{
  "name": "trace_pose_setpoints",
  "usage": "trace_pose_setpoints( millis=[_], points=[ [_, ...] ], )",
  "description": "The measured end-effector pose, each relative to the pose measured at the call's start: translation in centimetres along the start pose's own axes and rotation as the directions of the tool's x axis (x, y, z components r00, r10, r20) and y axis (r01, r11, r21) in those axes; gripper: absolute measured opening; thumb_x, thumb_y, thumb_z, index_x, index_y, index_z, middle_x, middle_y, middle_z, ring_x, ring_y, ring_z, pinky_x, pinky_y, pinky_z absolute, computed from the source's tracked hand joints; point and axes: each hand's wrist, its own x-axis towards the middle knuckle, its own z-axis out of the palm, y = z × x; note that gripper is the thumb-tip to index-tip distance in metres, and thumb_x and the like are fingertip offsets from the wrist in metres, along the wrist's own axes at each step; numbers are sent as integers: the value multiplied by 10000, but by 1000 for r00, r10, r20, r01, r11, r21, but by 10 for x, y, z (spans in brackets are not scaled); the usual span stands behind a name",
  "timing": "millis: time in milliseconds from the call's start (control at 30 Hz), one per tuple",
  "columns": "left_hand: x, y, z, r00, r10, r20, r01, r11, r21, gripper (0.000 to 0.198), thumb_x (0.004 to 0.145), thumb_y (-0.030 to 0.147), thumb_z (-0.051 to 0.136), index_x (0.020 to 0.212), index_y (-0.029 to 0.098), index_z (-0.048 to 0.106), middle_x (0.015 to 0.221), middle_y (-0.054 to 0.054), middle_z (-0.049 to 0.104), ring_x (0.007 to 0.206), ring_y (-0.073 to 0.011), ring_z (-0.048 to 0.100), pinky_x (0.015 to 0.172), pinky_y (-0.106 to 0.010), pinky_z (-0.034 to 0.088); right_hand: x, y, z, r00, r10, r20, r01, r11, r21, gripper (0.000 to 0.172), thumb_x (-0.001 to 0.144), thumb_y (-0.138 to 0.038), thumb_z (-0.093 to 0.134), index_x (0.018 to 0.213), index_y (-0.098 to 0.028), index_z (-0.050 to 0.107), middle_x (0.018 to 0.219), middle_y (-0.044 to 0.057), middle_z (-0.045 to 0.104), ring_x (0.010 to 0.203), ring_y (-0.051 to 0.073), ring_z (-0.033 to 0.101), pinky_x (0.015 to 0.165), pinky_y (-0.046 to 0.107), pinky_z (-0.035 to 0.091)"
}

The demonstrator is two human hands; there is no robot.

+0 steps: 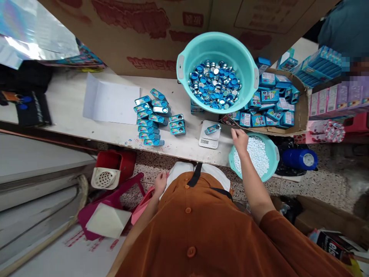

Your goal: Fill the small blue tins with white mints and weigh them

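Note:
My right hand [240, 141] is over the left edge of a teal basin of white pieces [258, 156], its fingers curled together; whatever they may hold is too small to make out. To its left, a blue tin [213, 129] lies tilted on a small white scale [208, 143] with a lit display. My left hand [161, 182] hangs low by my left thigh, away from the table, its fingers loosely curled and partly hidden. Several blue tins [149, 129] stand in rows left of the scale. A larger teal basin [215, 42] holds blue and silver round caps [215, 84].
A carton [302, 104] of blue boxes [269, 95] is at the right. Behind the table stands a big cardboard box [144, 34]. White paper [112, 100] lies at the left. A blue roll [301, 159] and a red bin [127, 163] are below. Another person's sleeve [346, 29] shows top right.

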Motion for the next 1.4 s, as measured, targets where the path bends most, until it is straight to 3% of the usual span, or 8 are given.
trace_pose_setpoints(
  millis=[433, 600, 800, 867, 1000, 1167, 1300, 1400],
  points=[
    [6, 53, -10, 978, 201, 56, -208, 962, 175, 330, 826, 418, 434, 885, 164, 636, 931, -104, 684, 899, -250, 608, 853, -351, 450, -84, 65, -17, 946, 297, -131, -304, 952, -31, 442, 894, -466, 388, 817, -162, 699, 811, 91, 675, 738, 178, 544, 733, 287, 389],
    [3, 133, 2, 673, 707, 217, -738, 626, 250, 323, 897, 410, 410, 936, 187, 640, 975, -84, 661, 1013, -231, 558, 959, -344, 395, -115, 66, -16, 927, 349, -140, -354, 935, -7, 501, 897, -507, 351, 846, -152, 701, 822, 102, 678, 755, 188, 553, 747, 295, 392],
    [-8, 258, 70, 307, 896, 322, -945, 247, 215, 421, 866, 402, 524, 1212, 162, 510, 1222, -126, 554, 1175, -256, 457, 1020, -393, 347, -156, 54, -10, 888, 438, -137, -435, 899, 54, 612, 876, -600, 315, 857, -133, 711, 856, 142, 692, 788, 218, 585, 747, 309, 400],
    [-11, 288, 98, 270, 908, 321, -947, 190, 261, 630, 798, 435, 621, 1311, 133, 414, 1337, -164, 459, 1255, -300, 378, 1036, -420, 324, -171, 46, -9, 884, 451, -124, -446, 892, 69, 646, 865, -636, 304, 862, -135, 712, 869, 150, 696, 805, 229, 593, 747, 312, 404],
    [-15, 324, 138, 357, 854, 378, -902, 211, 375, 681, 756, 379, 686, 1310, 109, 397, 1257, -203, 507, 1166, -324, 446, 942, -441, 366, -199, 31, -12, 879, 465, -105, -459, 885, 74, 683, 841, -686, 300, 862, -141, 713, 890, 161, 702, 823, 248, 604, 765, 323, 415],
    [-11, 330, 133, 349, 789, 506, -906, 146, 397, 257, 807, 137, 560, 1063, 120, 544, 1024, -160, 611, 984, -274, 540, 835, -402, 386, -220, 21, -20, 866, 491, -98, -488, 871, 52, 681, 821, -706, 323, 881, -151, 713, 924, 166, 707, 823, 268, 624, 754, 336, 425],
    [-8, 294, 84, 271, 821, 503, -932, 93, 350, 281, 772, 135, 570, 1051, 156, 538, 1020, -115, 610, 993, -269, 527, 844, -393, 382, -224, 17, -22, 865, 492, -96, -493, 870, 16, 665, 825, -693, 329, 887, -158, 719, 935, 166, 710, 824, 271, 629, 741, 337, 428],
    [0, 250, 39, 289, 835, 468, -923, 113, 368, 316, 785, 159, 551, 1099, 181, 515, 1046, -101, 593, 1013, -266, 510, 863, -398, 378, -220, 13, -18, 876, 472, -99, -474, 880, 8, 669, 825, -694, 322, 875, -164, 726, 922, 166, 712, 804, 266, 628, 725, 336, 430]
  ],
)
